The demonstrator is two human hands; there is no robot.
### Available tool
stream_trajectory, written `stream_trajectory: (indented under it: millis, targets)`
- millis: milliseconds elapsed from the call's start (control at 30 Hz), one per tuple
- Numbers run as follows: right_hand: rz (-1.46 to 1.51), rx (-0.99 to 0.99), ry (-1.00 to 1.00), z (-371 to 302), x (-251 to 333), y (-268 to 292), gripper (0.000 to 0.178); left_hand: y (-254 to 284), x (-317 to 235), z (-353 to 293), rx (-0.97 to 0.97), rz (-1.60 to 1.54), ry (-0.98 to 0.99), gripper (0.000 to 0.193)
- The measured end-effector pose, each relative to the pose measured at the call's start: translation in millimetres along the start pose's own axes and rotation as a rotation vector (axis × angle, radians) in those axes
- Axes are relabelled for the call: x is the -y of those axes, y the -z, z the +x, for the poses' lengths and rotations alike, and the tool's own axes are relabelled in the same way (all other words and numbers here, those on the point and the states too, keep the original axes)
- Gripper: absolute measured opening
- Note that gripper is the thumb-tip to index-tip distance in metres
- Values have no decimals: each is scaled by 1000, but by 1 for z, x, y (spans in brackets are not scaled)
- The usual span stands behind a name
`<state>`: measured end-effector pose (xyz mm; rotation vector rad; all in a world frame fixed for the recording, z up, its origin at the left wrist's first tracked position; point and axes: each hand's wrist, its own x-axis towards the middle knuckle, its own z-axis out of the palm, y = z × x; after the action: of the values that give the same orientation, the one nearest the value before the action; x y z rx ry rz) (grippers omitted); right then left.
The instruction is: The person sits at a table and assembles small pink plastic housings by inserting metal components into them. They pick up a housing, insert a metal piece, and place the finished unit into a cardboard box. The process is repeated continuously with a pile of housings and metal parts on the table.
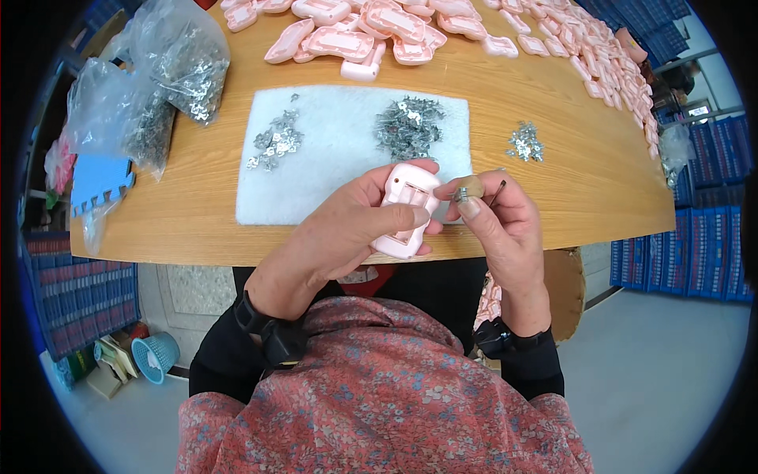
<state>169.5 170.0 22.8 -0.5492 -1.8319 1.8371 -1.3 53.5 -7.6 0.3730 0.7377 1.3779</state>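
Note:
My left hand [335, 229] is closed around a pale pink plastic housing [412, 192], its thumb lying across an open slotted compartment. Just to the right, my right hand [512, 233] pinches a small shiny metal contact piece [462, 194] between thumb and forefinger, close to the housing's right edge. A tan cover sits on that forefinger's tip. Out of the same hand sticks a thin dark rod [498, 193]; its kind cannot be made out. Beneath the hands lies a white foam mat [332, 189], with a dense metal-piece pile [408, 126] and a looser metal-piece pile [276, 142].
Another small metal heap [525, 142] rests on the wooden table [568, 205]. Pink housings [347, 39] crowd the far side, and more pink housings [584, 55] line the far right. Plastic bags of metal pieces [185, 71] stand at left, beside a blue foam tile [99, 183].

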Motion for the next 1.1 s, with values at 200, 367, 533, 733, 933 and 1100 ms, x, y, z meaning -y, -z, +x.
stream_trajectory:
  millis: [200, 367, 533, 733, 933, 1100]
  targets:
    - [-67, -55, 6, -1, -4, 5, 9, -4, -4, -3, -127, -52, -27, 50]
    - [100, 24, -252, -2, 1, -7, 7, -2, 0, 10, -180, -116, -363, 44]
    - [385, 107, -405, -1, -13, -14, 8, -13, -2, 15, -191, -75, -486, 39]
    - [-225, 309, -1, 8, 5, 11, 11, 15, -23, 0, -116, 236, -249, 37]
    - [-596, 490, 239, 17, 29, 14, 10, 2, -56, -4, 215, 798, 158, 53]
    - [-413, 92, 123, 11, 18, 13, 8, 13, -36, -3, 191, 375, 88, 59]
